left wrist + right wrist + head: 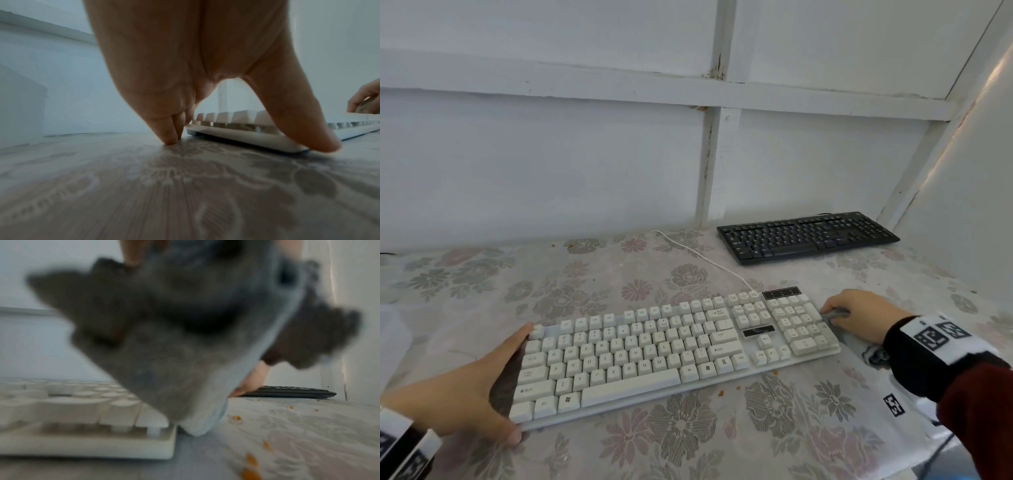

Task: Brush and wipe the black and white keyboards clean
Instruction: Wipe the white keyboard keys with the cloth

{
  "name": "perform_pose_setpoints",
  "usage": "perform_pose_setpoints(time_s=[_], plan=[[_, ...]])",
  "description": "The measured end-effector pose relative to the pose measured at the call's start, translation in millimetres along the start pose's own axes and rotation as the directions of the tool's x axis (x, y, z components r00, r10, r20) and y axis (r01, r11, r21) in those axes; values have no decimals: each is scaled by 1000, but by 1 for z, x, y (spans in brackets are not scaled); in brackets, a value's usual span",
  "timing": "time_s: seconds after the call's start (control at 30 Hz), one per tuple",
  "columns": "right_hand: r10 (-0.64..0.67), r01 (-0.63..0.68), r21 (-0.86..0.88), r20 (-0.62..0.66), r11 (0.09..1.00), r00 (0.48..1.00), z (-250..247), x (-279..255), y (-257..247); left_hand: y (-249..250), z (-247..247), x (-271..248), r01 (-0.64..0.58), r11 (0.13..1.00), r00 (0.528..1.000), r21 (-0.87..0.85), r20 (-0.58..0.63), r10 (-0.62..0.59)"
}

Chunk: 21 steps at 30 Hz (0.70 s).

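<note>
The white keyboard [671,349] lies across the middle of the floral tablecloth; its left end also shows in the left wrist view [236,131]. My left hand [512,380] spans that end with straight fingers, thumb [308,129] touching the front corner and fingertips [170,138] on the table by the back corner. My right hand [859,315] grips a grey cloth [837,313] against the keyboard's right end; the cloth [185,337] fills the right wrist view and touches the keyboard's edge [82,410]. The black keyboard [808,236] sits at the back right.
A white cable [705,260] runs from the white keyboard toward the back wall. Orange crumbs [252,460] lie on the tablecloth [688,445] right of the keyboard, more crumbs [720,394] in front of it. A white wall [979,171] closes the right side.
</note>
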State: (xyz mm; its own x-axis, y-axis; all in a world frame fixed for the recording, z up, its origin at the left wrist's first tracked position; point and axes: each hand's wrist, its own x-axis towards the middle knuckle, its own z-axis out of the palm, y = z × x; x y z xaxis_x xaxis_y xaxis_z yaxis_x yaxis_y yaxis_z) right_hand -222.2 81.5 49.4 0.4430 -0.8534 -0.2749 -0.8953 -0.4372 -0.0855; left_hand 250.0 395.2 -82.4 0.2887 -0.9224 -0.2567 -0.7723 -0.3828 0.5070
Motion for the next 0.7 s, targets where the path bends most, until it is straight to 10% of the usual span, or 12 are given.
perform_pose_setpoints(time_s=[0.4,0.7], plan=[[-87,91,129,-35,988,996,-25,-46,25,-31,13,1,23,1000,1000,-1,11,-23],[-145,197,359,-169,912,975,-31,-50,-21,78,-27,-51,-28,982,997,-188,68,41]])
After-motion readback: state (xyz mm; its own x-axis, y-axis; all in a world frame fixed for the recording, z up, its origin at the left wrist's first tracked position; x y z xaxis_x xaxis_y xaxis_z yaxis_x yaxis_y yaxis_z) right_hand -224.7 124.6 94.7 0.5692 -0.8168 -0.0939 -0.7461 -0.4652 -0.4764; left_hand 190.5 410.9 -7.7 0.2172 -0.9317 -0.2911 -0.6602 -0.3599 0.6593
